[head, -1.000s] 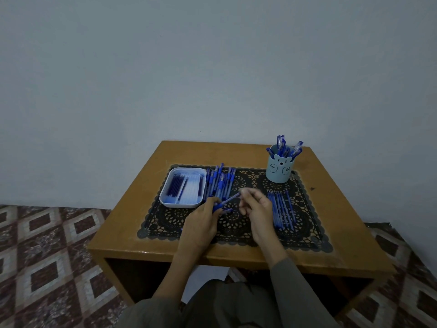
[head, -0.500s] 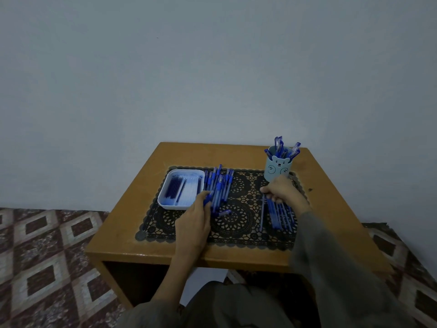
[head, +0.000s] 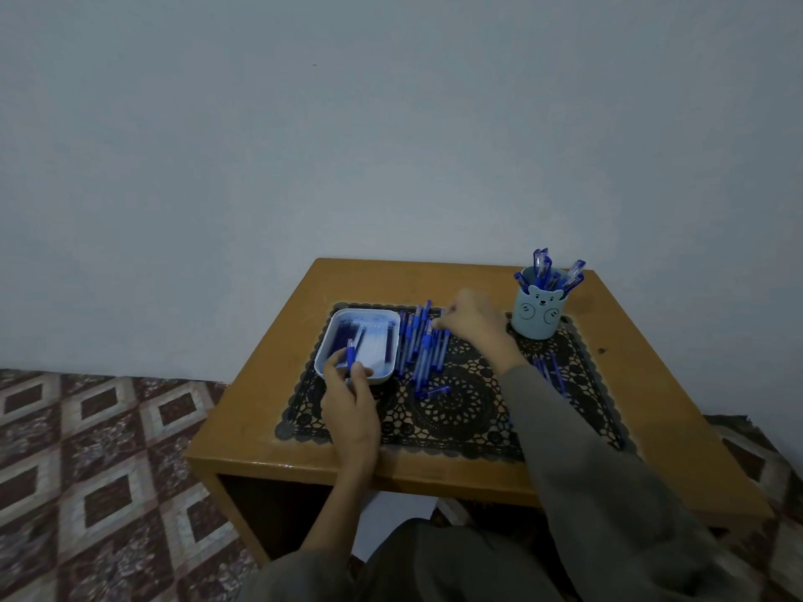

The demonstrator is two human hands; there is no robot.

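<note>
My left hand (head: 347,397) pinches a small blue pen part (head: 350,356) over the near edge of the pale blue tray (head: 391,319), which holds several dark refills. My right hand (head: 471,319) reaches across to the pile of blue pens (head: 419,354) beside the tray, its fingers curled down onto the pens' far ends. Whether it grips one is hidden by the hand. A loose blue cap (head: 434,391) lies on the mat near the pile.
A black lace mat (head: 456,414) covers the small wooden table (head: 269,384). A light blue bear cup (head: 539,312) with several pens stands at the back right. More pens (head: 549,371) lie on the mat behind my right sleeve. Patterned floor tiles lie to the left.
My right hand moved left from the pens near the cup to the pile beside the tray. My left hand moved left with the blue part to the tray's near edge.
</note>
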